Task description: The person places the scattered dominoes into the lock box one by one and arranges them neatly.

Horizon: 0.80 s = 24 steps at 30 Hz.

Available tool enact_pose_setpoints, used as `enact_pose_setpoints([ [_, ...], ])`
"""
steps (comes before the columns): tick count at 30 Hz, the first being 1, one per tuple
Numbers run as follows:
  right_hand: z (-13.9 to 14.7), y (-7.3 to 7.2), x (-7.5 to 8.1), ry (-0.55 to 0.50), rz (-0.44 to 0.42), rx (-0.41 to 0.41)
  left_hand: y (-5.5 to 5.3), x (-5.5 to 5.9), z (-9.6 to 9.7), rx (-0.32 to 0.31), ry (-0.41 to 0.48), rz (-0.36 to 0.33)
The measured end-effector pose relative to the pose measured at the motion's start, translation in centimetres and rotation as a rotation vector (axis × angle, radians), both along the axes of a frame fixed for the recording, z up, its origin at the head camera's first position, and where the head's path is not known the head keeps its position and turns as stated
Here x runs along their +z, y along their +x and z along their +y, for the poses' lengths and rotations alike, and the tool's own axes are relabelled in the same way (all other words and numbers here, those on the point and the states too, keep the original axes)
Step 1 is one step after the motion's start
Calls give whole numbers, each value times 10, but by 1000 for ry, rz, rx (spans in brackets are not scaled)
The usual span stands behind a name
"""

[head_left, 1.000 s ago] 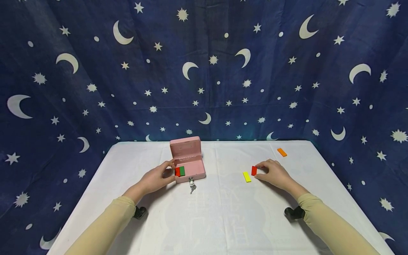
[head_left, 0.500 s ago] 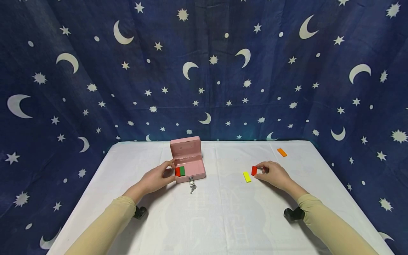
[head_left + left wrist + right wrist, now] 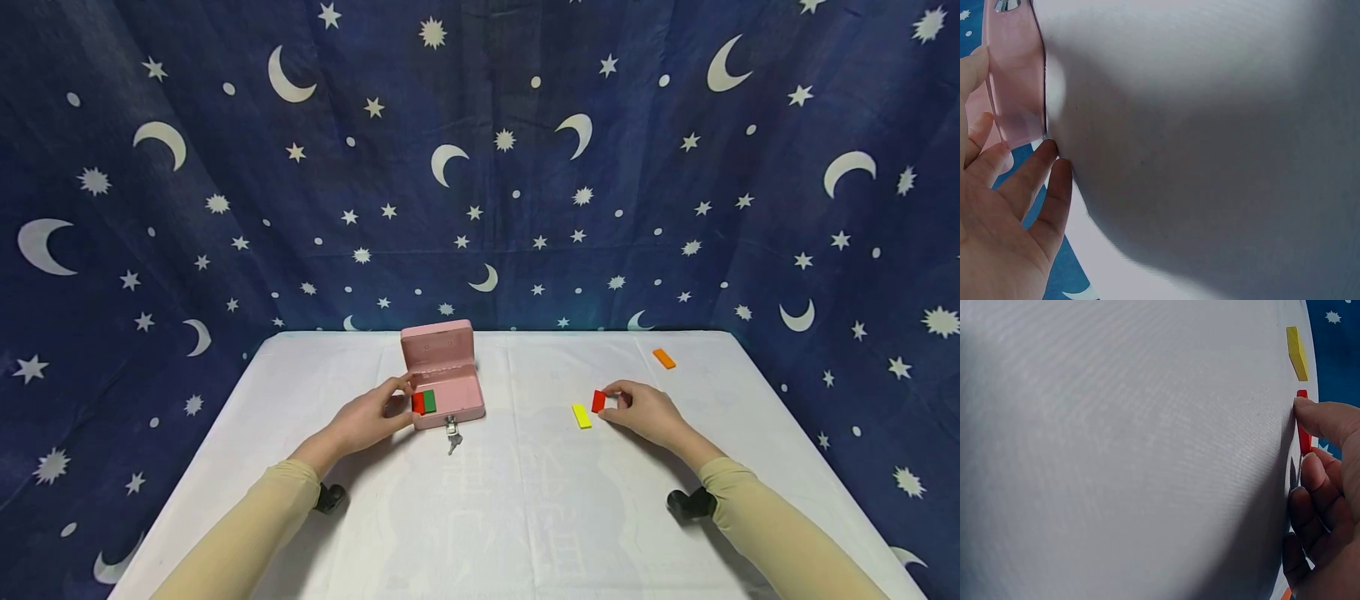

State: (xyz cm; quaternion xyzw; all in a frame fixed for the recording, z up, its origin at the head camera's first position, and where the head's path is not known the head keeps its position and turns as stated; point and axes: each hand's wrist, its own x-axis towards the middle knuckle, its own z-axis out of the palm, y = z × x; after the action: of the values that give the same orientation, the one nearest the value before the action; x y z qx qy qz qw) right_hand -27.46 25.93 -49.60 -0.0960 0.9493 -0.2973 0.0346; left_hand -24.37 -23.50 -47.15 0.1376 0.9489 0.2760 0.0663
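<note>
The thin red block, right of the middle of the frame, could slip if the right hand pinches too softly, because only a little bit of it is held. If that hand swings left too low, it could bump the yellow block close by. If the left hand pushes too hard, the pink box, near the middle, might slide.

The right hand has its thumb and fingertip close together on the red block's two ends. The left hand is spread wide, with thumb and fingers touching the box's left end. It doesn't seem to squeeze anything.
</note>
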Motion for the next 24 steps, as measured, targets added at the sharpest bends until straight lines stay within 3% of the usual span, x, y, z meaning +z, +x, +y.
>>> enact_pose_setpoints([
  [12, -13, -10, 11, -19, 4, 7, 0, -1, 0, -16, 19, 3],
  [24, -69, -21, 35, -85, 22, 103, 0, 1, 1, -5, 12, -17],
])
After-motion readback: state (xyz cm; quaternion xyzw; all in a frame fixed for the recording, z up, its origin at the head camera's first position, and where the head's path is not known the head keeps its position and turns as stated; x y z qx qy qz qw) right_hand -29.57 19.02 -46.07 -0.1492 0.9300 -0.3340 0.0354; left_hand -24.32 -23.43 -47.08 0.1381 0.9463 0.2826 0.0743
